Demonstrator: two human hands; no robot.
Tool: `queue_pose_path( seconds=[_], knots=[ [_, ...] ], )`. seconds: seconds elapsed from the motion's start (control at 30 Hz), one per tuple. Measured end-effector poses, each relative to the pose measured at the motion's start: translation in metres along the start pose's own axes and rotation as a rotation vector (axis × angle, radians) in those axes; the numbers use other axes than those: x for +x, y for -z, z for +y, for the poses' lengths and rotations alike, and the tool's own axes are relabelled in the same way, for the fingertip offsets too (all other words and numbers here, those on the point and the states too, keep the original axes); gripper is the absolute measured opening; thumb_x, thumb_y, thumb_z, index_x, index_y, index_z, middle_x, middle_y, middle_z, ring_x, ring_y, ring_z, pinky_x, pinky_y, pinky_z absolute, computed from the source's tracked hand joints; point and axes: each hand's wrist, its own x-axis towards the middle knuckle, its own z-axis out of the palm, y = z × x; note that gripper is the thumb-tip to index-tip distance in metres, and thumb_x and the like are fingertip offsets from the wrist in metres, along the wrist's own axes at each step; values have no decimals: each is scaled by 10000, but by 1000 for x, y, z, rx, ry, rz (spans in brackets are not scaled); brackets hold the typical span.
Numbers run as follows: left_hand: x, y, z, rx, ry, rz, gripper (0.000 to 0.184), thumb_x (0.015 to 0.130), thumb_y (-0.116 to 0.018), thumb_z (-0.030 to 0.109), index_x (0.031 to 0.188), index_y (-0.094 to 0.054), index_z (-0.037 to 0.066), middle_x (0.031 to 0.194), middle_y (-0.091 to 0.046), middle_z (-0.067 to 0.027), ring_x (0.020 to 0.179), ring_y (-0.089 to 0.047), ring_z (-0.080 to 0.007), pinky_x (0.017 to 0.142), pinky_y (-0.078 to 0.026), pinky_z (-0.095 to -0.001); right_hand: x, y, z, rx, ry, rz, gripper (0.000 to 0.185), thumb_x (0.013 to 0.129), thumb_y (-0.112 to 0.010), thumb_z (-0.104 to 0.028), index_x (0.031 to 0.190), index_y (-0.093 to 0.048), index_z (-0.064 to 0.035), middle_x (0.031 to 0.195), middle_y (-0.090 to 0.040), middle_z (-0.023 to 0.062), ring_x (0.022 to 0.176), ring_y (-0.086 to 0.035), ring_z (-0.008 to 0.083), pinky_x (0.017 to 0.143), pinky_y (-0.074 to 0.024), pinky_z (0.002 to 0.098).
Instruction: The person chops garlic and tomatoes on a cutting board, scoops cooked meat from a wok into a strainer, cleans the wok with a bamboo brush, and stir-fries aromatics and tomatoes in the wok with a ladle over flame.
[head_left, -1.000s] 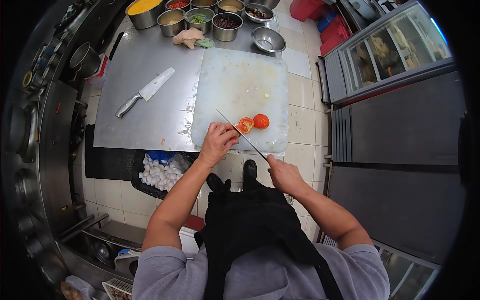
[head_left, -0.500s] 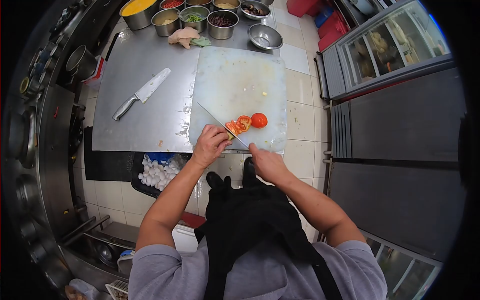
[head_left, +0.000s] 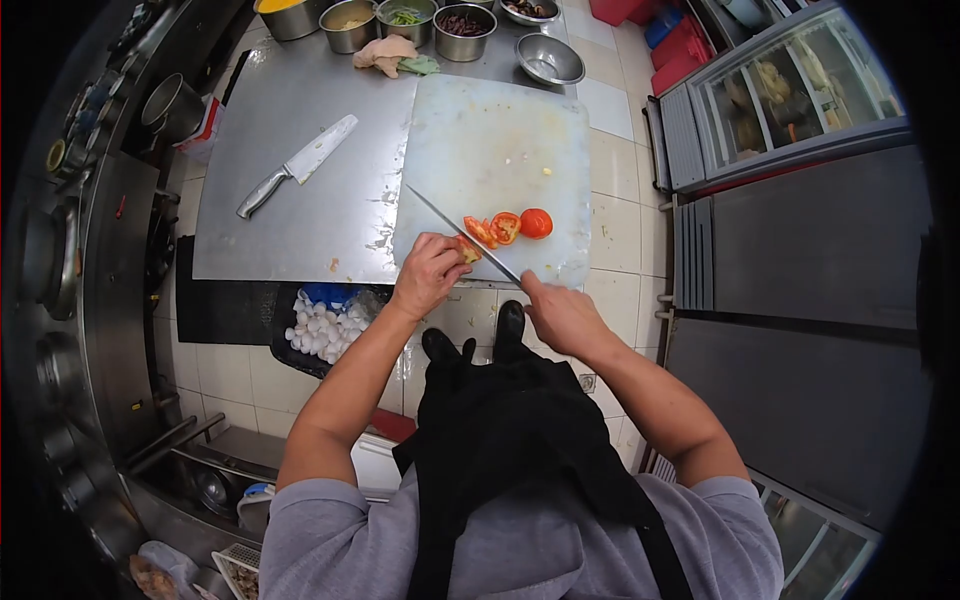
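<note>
My right hand [head_left: 562,312] is closed on the handle of a knife [head_left: 455,226], whose narrow blade points up and left across the cutting board [head_left: 490,135]. Beneath the fingers of my left hand [head_left: 430,272] is a piece of tomato [head_left: 468,250], pinched at the board's near edge on the left side of the blade. Just across the blade lie cut tomato slices [head_left: 481,231]. Beside them rest a tomato piece with its cut face up [head_left: 506,227] and a rounded red tomato piece [head_left: 536,222], skin side up.
A second, wider knife [head_left: 300,165] lies on the steel table [head_left: 240,240] left of the board. Metal pots of ingredients [head_left: 464,38], an empty steel bowl [head_left: 550,60] and crumpled cloths [head_left: 385,57] stand along the far side. Below the table edge is a black crate with white pieces [head_left: 325,330].
The whole view has shifted, so the table appears higher and farther right. My left hand has drawn slightly left with its tomato piece, away from the slices. The knife stays between them.
</note>
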Motion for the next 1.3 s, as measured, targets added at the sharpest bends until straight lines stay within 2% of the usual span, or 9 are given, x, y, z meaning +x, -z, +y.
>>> queue_pose_path(
  seconds=[0.17,0.57,0.73,0.87,0.97,1.03,1.17,1.2,1.3],
  knots=[
    [-5,-1,-2,-19,16,-13,171,687,-786,64,808,-667,52,896,-634,-56,903,-587,-272,800,-494,-372,18,-50,8,-15,-9,41,210,881,-521,-65,1071,-439,-31,783,-661,202,756,-658,416,625,-497,534],
    [-8,-2,-3,34,17,-9,157,697,-773,59,804,-658,51,899,-638,-57,890,-602,-271,771,-510,-371,39,-43,-3,109,-1,-61,270,911,-570,-140,1113,-425,-36,837,-668,239,826,-649,449,699,-496,547],
    [6,-12,-2,73,39,10,131,729,-761,41,820,-667,48,938,-640,-65,900,-604,-280,755,-520,-369,40,11,19,253,32,-27,332,903,-616,-160,1133,-417,-27,856,-654,276,851,-632,476,723,-490,537],
    [47,-12,33,22,172,73,204,757,-766,87,933,-664,71,972,-632,-88,910,-602,-294,803,-494,-398,-11,38,72,492,-205,166,400,915,-620,-144,1221,-412,5,878,-635,293,856,-608,495,743,-473,515],
    [82,-26,63,209,126,23,409,751,-787,143,1122,-620,101,1015,-630,-145,947,-606,-320,893,-449,-429,-35,20,108,546,-330,208,420,914,-633,-158,1229,-417,15,895,-627,296,876,-605,494,757,-480,492],
    [92,-42,60,406,313,-498,580,741,-801,195,1255,-542,120,1059,-625,-140,979,-599,-346,961,-396,-447,-45,-3,123,556,-320,266,417,915,-635,-165,1221,-421,20,908,-624,301,887,-603,493,762,-480,487],
    [103,-56,35,389,285,-482,547,710,-822,160,1202,-589,110,1110,-616,-126,998,-601,-342,910,-449,-430,-56,-13,114,625,-363,302,428,921,-636,-184,1222,-408,17,853,-632,279,837,-606,502,735,-478,498],
    [112,-45,38,227,259,-266,529,716,-817,124,1201,-606,111,1144,-594,-117,1009,-604,-316,872,-480,-419,-57,-15,110,676,-432,274,416,922,-635,-181,1213,-407,9,825,-635,268,815,-606,503,721,-476,503],
    [128,13,61,47,263,158,507,739,-790,26,1215,-640,108,1199,-528,-99,1030,-603,-234,768,-549,-390,-49,-25,97,549,-182,170,368,923,-630,-201,1155,-408,-21,801,-640,267,793,-606,505,704,-472,538]
  ],
)
